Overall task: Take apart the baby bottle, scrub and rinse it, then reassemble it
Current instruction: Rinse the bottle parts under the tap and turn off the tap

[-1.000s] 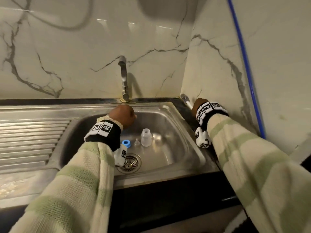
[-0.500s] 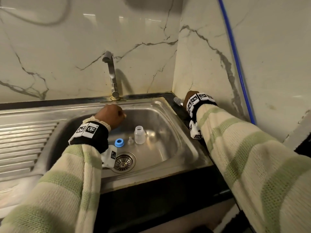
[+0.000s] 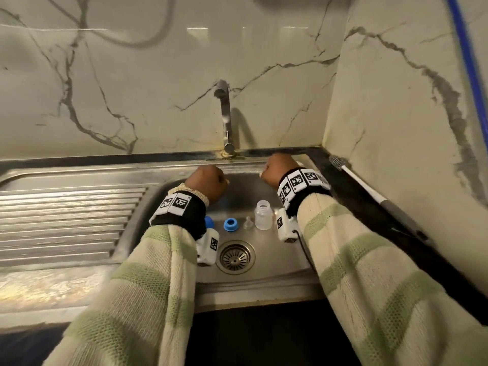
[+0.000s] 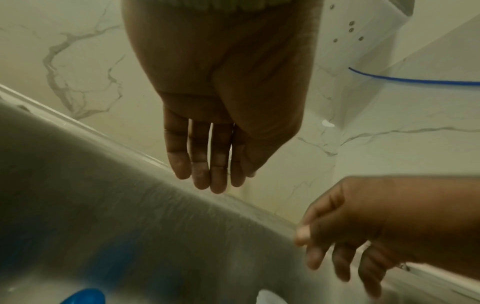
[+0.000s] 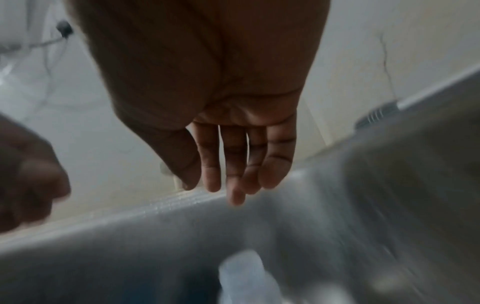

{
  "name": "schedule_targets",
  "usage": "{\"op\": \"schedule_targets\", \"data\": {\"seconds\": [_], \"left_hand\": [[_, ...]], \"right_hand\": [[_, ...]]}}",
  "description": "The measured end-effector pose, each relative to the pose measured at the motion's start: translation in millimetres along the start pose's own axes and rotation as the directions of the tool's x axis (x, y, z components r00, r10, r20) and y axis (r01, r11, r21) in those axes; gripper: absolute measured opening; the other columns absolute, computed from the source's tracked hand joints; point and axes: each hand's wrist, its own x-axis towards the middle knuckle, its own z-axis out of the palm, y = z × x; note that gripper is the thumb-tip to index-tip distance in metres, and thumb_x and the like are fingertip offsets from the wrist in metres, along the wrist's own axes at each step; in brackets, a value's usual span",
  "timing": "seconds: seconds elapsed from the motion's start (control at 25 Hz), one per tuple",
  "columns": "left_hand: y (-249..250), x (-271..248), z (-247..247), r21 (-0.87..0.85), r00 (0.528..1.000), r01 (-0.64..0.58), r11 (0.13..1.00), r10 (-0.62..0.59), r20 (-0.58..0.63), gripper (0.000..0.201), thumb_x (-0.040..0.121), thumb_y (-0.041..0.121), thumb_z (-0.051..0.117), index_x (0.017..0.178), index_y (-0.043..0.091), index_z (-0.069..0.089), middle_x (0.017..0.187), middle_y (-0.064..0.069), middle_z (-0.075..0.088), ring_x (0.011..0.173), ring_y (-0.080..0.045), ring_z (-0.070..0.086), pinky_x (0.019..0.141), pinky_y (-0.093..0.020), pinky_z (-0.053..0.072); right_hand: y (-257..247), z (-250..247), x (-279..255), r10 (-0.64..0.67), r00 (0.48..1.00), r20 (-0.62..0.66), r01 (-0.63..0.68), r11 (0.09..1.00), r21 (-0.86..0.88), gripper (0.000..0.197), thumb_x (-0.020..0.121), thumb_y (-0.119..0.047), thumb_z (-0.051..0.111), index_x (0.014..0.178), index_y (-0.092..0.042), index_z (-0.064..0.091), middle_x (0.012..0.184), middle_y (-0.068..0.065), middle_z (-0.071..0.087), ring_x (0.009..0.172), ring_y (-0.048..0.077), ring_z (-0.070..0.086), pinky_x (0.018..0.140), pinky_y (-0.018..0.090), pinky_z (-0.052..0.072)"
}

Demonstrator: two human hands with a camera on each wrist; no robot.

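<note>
The baby bottle lies in parts on the floor of the steel sink: the clear bottle body upright, a clear nipple, a blue ring, and a blue cap half hidden behind my left wrist. My left hand hangs over the back of the basin, above and behind the parts. In the left wrist view its fingers hang straight and hold nothing. My right hand is beside it near the back rim, and its fingers are loose and empty.
A tap stands at the back rim between my hands, with no water running. A bottle brush lies on the dark counter along the right wall. The drain is in front of the parts. A ribbed draining board lies to the left.
My right hand has come away from the brush on the right counter and moved left over the back of the basin. The left hand has stayed about where it was.
</note>
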Motion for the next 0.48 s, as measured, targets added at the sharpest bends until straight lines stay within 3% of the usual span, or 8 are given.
{"op": "schedule_targets", "data": {"seconds": [0.08, 0.16, 0.24, 0.32, 0.4, 0.48], "left_hand": [[-5, 3, 7, -0.005, 0.999, 0.02, 1.0, -0.02, 0.026, 0.021, 0.093, 0.027, 0.059, 0.094, 0.011, 0.074, 0.093, -0.009, 0.068, 0.086, -0.026, 0.064, 0.075, -0.03, 0.045], [-9, 5, 16, -0.017, 0.997, 0.041, 0.999, -0.04, 0.064, 0.023, 0.092, 0.027, 0.059, 0.094, 0.01, 0.074, 0.094, -0.011, 0.07, 0.086, -0.027, 0.066, 0.076, -0.03, 0.048], [-13, 7, 24, -0.026, 0.994, 0.057, 0.998, -0.054, 0.099, 0.022, 0.093, 0.025, 0.06, 0.089, 0.008, 0.072, 0.09, -0.011, 0.07, 0.083, -0.025, 0.065, 0.074, -0.03, 0.047], [-18, 9, 28, -0.048, 0.991, 0.069, 0.996, -0.063, 0.119, 0.02, 0.093, 0.024, 0.061, 0.079, 0.011, 0.067, 0.086, -0.011, 0.068, 0.079, -0.024, 0.064, 0.073, -0.031, 0.047], [-22, 11, 30, -0.046, 0.989, 0.069, 0.997, -0.062, 0.136, 0.021, 0.093, 0.024, 0.061, 0.075, 0.014, 0.066, 0.084, -0.011, 0.068, 0.079, -0.024, 0.064, 0.072, -0.032, 0.047], [-24, 13, 30, -0.046, 0.987, 0.075, 0.996, -0.068, 0.143, 0.021, 0.093, 0.025, 0.061, 0.08, 0.012, 0.07, 0.084, -0.009, 0.068, 0.081, -0.025, 0.065, 0.073, -0.032, 0.046]], "right_hand": [[10, 37, 8, 0.037, 0.994, 0.099, -0.033, 0.998, -0.049, 0.02, 0.076, -0.033, 0.067, 0.071, -0.015, 0.059, 0.088, 0.008, 0.07, 0.073, 0.029, 0.061, 0.074, 0.032, 0.052], [23, 66, 12, 0.061, 0.982, 0.179, -0.042, 0.993, -0.107, 0.026, 0.069, -0.043, 0.064, 0.07, -0.019, 0.054, 0.097, 0.006, 0.069, 0.08, 0.03, 0.062, 0.081, 0.037, 0.053], [29, 86, 12, 0.06, 0.964, 0.258, -0.026, 0.991, -0.133, 0.042, 0.065, -0.048, 0.065, 0.096, -0.02, 0.064, 0.112, 0.006, 0.068, 0.098, 0.031, 0.065, 0.09, 0.039, 0.052], [29, 96, 8, 0.019, 0.949, 0.314, 0.04, 0.983, -0.18, 0.065, 0.07, -0.048, 0.071, 0.124, -0.016, 0.059, 0.125, 0.007, 0.063, 0.113, 0.031, 0.061, 0.098, 0.038, 0.049], [28, 104, 11, 0.017, 0.943, 0.332, 0.067, 0.969, -0.239, 0.06, 0.079, -0.039, 0.073, 0.129, -0.01, 0.057, 0.128, 0.01, 0.062, 0.118, 0.031, 0.058, 0.098, 0.035, 0.047], [25, 106, 15, -0.01, 0.948, 0.319, 0.098, 0.96, -0.261, 0.042, 0.08, -0.03, 0.071, 0.117, -0.012, 0.062, 0.121, 0.01, 0.066, 0.111, 0.031, 0.062, 0.091, 0.032, 0.05]]}}
